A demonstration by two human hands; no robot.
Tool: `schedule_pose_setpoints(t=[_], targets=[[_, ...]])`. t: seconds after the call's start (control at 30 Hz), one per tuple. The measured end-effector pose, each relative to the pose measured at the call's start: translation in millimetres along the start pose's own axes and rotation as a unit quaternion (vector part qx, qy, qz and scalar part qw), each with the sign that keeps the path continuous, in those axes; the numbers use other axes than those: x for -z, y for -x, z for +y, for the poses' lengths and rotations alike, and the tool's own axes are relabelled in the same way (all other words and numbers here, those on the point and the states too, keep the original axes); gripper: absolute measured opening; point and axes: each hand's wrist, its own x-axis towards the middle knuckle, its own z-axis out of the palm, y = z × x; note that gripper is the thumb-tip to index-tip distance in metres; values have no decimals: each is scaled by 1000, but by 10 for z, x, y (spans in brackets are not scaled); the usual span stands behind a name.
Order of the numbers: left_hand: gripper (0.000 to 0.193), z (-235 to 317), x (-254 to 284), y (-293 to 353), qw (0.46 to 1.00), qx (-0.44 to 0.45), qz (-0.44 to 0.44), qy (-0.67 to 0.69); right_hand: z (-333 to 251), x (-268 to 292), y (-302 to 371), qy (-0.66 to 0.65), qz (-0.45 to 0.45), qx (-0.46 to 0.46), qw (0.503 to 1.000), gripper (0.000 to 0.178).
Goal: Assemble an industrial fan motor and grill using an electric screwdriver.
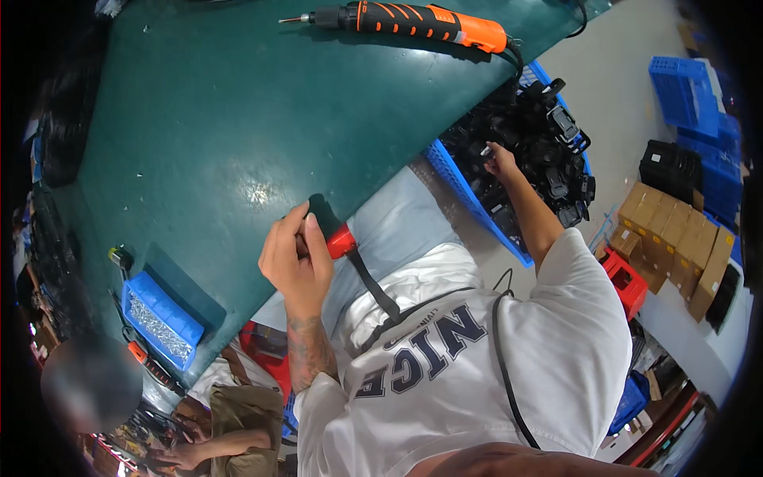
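My left hand (298, 258) is over the green table's (199, 151) near edge, with its fingers curled and the thumb and index fingertips close together. Whatever is between them, if anything, is too small to make out. Just beside that hand a red piece (342, 241) with a dark strap sits at the table edge by my lap. Down at my right, my right hand (499, 161) reaches into a blue plastic basket (469, 191) heaped with black plastic parts (548, 143). Its fingers are closed on one black part (486, 151), mostly lost among the others.
An orange and black electric screwdriver (413, 24) lies across the table's far side. At the left stands a blue tray (163, 318) of small screws, with another screwdriver (147, 362) near it. A co-worker's hands (187, 453) show at lower left. Cardboard boxes (668, 238) and blue crates (687, 95) stand at right.
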Motion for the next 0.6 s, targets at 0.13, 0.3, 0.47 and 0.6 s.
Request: schedule_pose_setpoints(t=[0.13,0.3,0.47,0.6], targets=[[12,-27,50,22,1000,-1,-15,-8,-361,118,862,106,-17,134,985,24],[14,-88,105,62,997,-53,-35,44,-1117,47,2558,451,-236,413,755,32],[46,42,293,298,973,-62,-126,182,-1912,-259,4135,489,-538,452,517,35],[95,89,508,484,956,-126,-159,213,-2139,-967,4609,341,-660,464,483,32]])
